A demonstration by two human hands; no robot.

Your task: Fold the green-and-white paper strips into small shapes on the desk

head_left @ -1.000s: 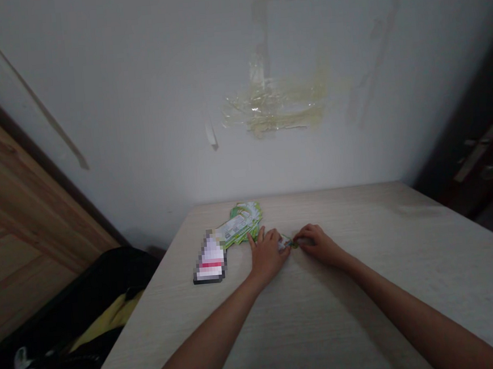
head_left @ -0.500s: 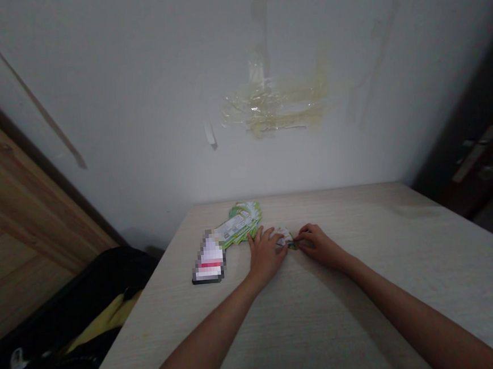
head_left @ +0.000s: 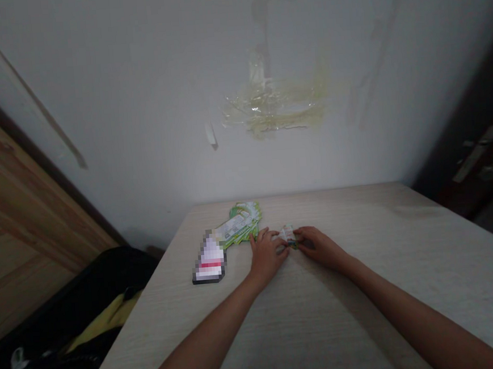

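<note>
Both my hands meet near the far middle of a pale wooden table (head_left: 325, 315). A small green and white packet (head_left: 288, 235) lies between them. My left hand (head_left: 266, 255) rests palm down with its fingers spread, and its thumb side touches the packet. My right hand (head_left: 320, 247) pinches the packet's right edge with its fingers closed. A fanned pile of green and white packets (head_left: 241, 223) lies just beyond my left hand.
A dark phone (head_left: 210, 260) with a blurred screen lies left of my left hand. A black and yellow bag (head_left: 82, 322) sits below the table's left edge. Old tape (head_left: 274, 105) clings to the white wall behind. A dark door with a handle (head_left: 478, 152) stands at right.
The small packet has shifted slightly away from me between the hands. My right hand has moved a little left onto it. My left hand has stayed nearly still.
</note>
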